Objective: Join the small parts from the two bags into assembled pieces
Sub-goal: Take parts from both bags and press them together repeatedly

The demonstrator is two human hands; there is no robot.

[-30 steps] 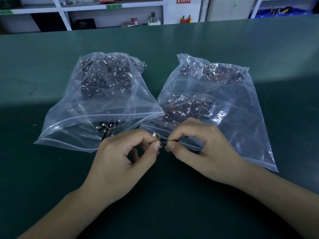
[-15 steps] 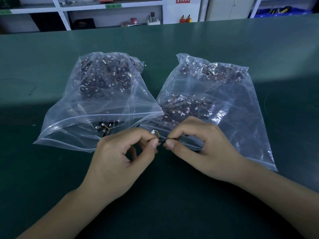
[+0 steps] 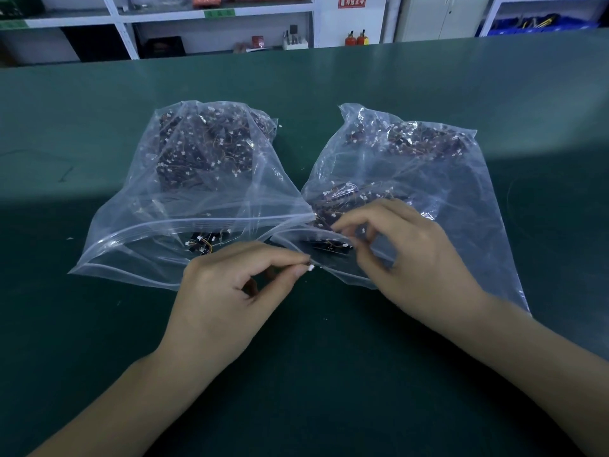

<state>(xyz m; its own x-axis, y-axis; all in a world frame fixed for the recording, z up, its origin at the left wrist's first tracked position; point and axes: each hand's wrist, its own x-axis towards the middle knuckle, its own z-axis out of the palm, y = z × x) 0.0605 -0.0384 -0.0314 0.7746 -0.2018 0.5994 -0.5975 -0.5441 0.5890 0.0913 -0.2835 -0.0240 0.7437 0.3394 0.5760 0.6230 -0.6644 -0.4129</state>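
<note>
Two clear zip bags lie side by side on the green table, mouths toward me. Both the left bag [image 3: 138, 225] and the right bag [image 3: 468, 192] hold several small dark boards with thin wires and white connectors. My left hand [image 3: 230, 298] pinches a small white connector [image 3: 310, 267] between thumb and forefinger, just in front of the gap between the bags. My right hand [image 3: 408, 258] hovers at the right bag's mouth with its fingers spread and loosely bent over a small black board [image 3: 331, 247]; it does not plainly grip anything.
A couple of dark boards [image 3: 201, 245] lie just inside the left bag's mouth. The green table [image 3: 296, 374] stretches wide on all sides. White shelving [image 3: 214, 14] with boxes and blue bins [image 3: 540, 24] stands beyond the far edge.
My hands have parted. The right hand let go of the piece held between both hands and moved up and right to the right bag's mouth. The left hand keeps the white connector.
</note>
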